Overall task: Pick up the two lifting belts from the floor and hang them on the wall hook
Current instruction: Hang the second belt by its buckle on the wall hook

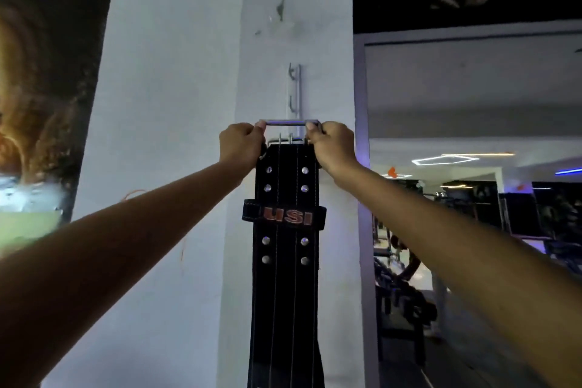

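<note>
A black lifting belt (285,277) with steel rivets and an orange "USI" loop hangs straight down against the white pillar. Its metal buckle (289,123) is at the top, held level just below the wall hook (295,90), a thin white vertical rail with small prongs. My left hand (241,145) grips the buckle's left end and my right hand (332,145) grips its right end. Whether the buckle rests on a prong is hidden behind it. A second belt is not in view.
The white pillar (189,135) fills the middle. A large poster (41,98) hangs on the wall to the left. To the right, a framed mirror or opening (472,198) shows dark gym equipment and ceiling lights.
</note>
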`<state>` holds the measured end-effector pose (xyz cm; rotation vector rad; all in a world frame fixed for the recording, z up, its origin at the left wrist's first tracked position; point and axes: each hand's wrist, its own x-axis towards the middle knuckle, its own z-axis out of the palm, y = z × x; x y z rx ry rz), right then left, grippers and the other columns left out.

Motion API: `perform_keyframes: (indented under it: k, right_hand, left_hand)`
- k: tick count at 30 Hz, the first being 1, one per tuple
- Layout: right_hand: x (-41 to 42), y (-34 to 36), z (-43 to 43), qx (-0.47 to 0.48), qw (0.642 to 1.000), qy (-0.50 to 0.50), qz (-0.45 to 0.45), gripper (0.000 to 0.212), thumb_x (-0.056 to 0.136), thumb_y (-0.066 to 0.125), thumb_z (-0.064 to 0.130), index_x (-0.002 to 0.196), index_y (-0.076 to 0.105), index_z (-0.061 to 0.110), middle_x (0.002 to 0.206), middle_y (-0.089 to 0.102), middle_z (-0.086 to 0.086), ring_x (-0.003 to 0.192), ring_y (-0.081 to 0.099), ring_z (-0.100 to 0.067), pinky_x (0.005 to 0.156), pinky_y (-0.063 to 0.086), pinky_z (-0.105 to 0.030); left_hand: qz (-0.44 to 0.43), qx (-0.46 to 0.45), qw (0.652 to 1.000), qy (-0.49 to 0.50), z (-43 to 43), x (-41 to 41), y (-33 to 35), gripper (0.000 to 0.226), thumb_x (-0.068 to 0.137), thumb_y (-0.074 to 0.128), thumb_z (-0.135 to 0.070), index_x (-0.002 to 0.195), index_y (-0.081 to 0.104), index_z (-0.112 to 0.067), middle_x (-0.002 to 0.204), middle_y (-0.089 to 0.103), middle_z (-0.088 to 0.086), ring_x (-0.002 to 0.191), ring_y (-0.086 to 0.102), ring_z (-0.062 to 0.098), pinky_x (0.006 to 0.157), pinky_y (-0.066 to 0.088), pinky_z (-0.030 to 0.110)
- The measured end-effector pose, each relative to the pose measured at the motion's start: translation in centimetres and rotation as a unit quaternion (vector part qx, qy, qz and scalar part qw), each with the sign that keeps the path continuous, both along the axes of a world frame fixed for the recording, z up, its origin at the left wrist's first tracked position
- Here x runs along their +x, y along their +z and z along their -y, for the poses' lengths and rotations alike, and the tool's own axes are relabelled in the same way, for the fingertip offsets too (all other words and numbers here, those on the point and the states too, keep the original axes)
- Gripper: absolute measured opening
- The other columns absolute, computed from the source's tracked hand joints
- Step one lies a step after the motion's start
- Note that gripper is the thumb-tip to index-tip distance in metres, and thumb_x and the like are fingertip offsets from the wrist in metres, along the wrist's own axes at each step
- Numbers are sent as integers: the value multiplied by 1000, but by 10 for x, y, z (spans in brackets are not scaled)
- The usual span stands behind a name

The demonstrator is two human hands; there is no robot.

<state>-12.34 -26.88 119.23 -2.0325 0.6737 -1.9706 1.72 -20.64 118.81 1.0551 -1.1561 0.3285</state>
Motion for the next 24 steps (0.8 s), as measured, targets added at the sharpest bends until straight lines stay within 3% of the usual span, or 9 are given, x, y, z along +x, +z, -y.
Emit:
perform_keyframes:
  k: [2,7,10,14,16,19,21,24]
  right_hand:
    - [5,26,10,-6,1000,-9,-2,43,95,53,31,85,67,-8,86,69,-21,84,63,-34,75,50,-43]
    - [13,63,36,-21,1000,-2,-2,19,95,53,22,94,55,3,93,59,-11,81,52,-25,67,37,-29]
    - [20,69,54,-44,998,19,37,21,97,52,21,104,55,1,90,56,-8,76,50,-23,65,36,-29]
    - [31,71,72,-90,992,37,74,15,97,48,17,106,57,9,87,59,-4,72,52,-23,62,38,-29]
    - [33,74,75,-93,993,24,67,16,95,48,13,104,61,11,89,61,-2,74,54,-21,63,40,-27]
    - [32,75,75,-95,994,7,59,18,94,49,11,95,67,10,89,64,-1,77,55,-16,63,41,-24]
    - [31,73,76,-86,994,14,61,18,93,51,12,95,68,11,94,68,-2,79,58,-15,70,47,-26]
    - [33,65,74,-64,996,47,48,18,92,54,16,99,70,14,107,71,-2,94,63,-16,85,50,-30]
  left_hand:
    - [-22,-7,1000,2,12,1,22,44,95,51,-32,56,59,-14,58,58,1,69,60,26,80,57,46]
    - [-59,-32,997,-33,46,8,55,42,94,53,-36,58,58,-16,66,61,3,71,59,24,73,55,37]
    - [-36,-65,996,-54,70,12,60,42,96,49,-38,64,55,-13,64,57,0,65,52,19,61,42,29]
    - [-40,-87,989,-112,92,20,69,38,97,48,-37,69,52,-11,66,53,2,62,49,17,64,41,30]
    - [-55,-59,992,-99,93,22,76,37,97,49,-35,72,56,-9,66,51,1,60,47,14,56,38,25]
    - [-68,-55,991,-97,92,24,78,36,95,52,-34,70,58,-9,64,51,1,63,49,17,60,39,27]
    - [-82,-53,988,-117,91,25,73,36,93,55,-33,64,56,-12,63,51,2,66,50,21,66,40,30]
    - [-94,-44,981,-164,83,30,62,36,91,58,-29,60,52,-13,61,48,3,57,47,18,61,38,29]
